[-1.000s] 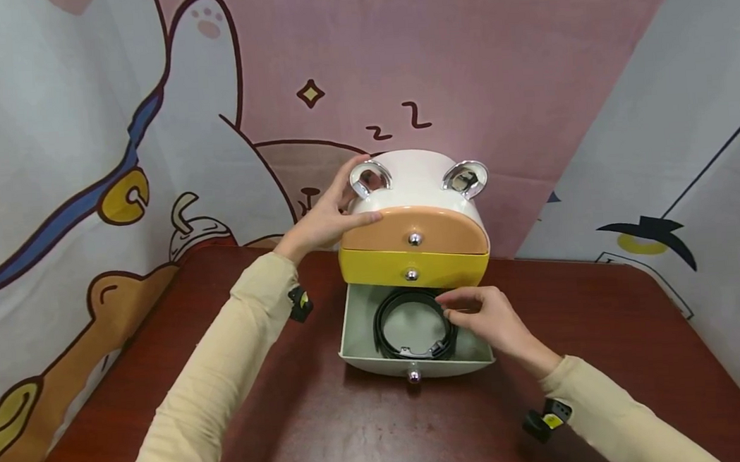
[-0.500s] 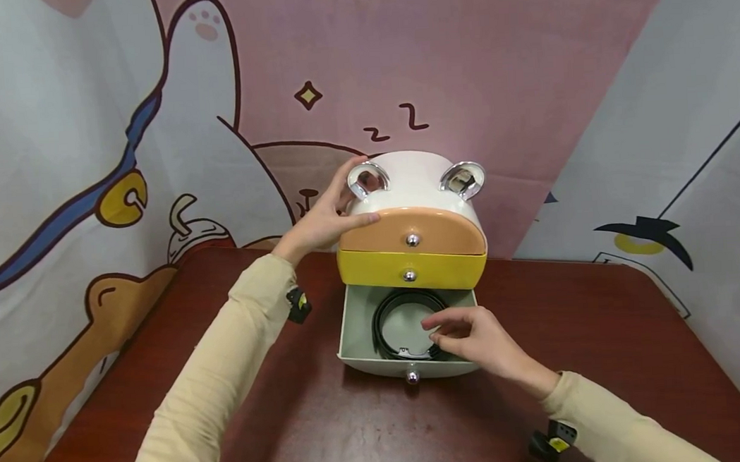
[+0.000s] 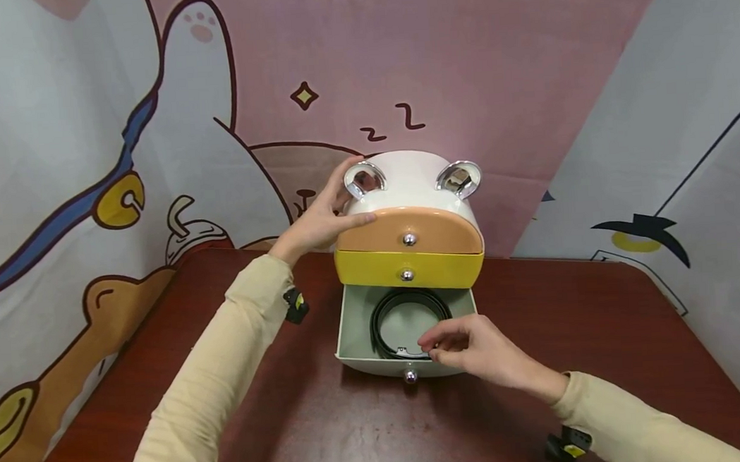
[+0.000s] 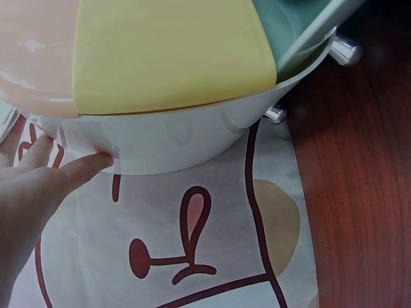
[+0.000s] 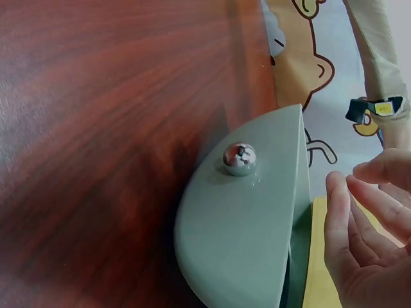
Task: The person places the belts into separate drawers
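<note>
A small drawer cabinet (image 3: pixel 399 194) with a white rounded top and shiny silver ears stands on the table. My left hand (image 3: pixel 319 223) holds its left side, thumb along the front edge and fingers up behind the ear. The bottom drawer (image 3: pixel 353 331), pale green, is pulled out. Inside lies a coiled black belt (image 3: pixel 378 322) with a metal buckle part (image 3: pixel 406 352). My right hand (image 3: pixel 479 351) hovers over the drawer's front right corner, fingers loosely bent, thumb and fingertips near each other with nothing visible between them. It hides part of the belt.
Above the pulled-out drawer, the yellow drawer (image 3: pixel 378 266) and the orange drawer (image 3: pixel 376 234) are closed, each with a silver knob. The dark red wooden table (image 3: pixel 279 406) extends around the cabinet. A cartoon-printed cloth (image 3: pixel 493 61) hangs behind it.
My right hand has moved left and toward me, from the drawer's right side to its front right corner. The left hand stays on the cabinet.
</note>
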`<state>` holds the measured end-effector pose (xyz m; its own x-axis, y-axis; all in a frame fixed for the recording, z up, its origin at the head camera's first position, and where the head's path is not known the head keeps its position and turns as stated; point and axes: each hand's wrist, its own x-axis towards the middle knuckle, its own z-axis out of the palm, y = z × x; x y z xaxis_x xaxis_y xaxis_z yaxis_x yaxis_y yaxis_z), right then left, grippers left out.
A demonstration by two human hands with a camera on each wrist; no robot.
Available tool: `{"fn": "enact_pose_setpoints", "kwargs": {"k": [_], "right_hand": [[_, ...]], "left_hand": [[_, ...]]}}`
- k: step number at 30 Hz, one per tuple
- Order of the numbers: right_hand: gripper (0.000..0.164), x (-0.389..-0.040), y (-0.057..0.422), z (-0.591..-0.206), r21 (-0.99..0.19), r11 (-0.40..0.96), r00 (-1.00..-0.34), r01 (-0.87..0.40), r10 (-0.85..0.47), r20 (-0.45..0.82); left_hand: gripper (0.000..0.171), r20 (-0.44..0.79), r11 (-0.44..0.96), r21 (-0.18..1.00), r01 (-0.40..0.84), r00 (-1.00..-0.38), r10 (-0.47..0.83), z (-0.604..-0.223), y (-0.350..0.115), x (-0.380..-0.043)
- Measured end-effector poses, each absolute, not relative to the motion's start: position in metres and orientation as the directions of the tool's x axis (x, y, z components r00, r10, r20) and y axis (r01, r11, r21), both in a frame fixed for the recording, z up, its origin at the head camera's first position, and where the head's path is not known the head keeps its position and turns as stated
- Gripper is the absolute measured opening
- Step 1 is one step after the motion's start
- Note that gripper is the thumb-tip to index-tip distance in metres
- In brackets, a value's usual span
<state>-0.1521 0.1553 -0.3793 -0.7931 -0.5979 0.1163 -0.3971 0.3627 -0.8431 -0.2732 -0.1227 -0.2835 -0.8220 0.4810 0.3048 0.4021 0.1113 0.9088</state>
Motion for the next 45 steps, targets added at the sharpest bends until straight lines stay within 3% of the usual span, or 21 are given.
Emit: {"fn": "enact_pose_setpoints", "kwargs": {"k": [9, 16, 27, 37, 45], "right_hand": [[0.016, -0.14, 0.15, -0.392, -0.854, 0.329, -0.745, -0.404, -0.66, 0.099], [0.015, -0.128, 0.146, -0.41, -0.893, 0.297, -0.729, -0.339, -0.682, 0.05], [0.018, -0.122, 0.145, -0.438, -0.928, 0.315, -0.746, -0.197, -0.663, -0.067], [0.018, -0.127, 0.142, -0.464, -0.901, 0.341, -0.79, -0.269, -0.613, 0.005], [0.01, -0.129, 0.134, -0.469, -0.899, 0.349, -0.806, -0.264, -0.592, 0.007]], "left_hand": [[0.09, 0.295, 0.109, 0.914, 0.39, -0.826, 0.481, -0.287, -0.124, -0.277], [0.092, 0.322, 0.123, 0.897, 0.424, -0.82, 0.473, -0.301, -0.126, -0.293], [0.091, 0.317, 0.131, 0.899, 0.418, -0.827, 0.464, -0.303, -0.126, -0.294], [0.09, 0.293, 0.107, 0.915, 0.39, -0.822, 0.488, -0.284, -0.122, -0.275], [0.09, 0.308, 0.124, 0.904, 0.41, -0.823, 0.476, -0.29, -0.124, -0.28]]}}
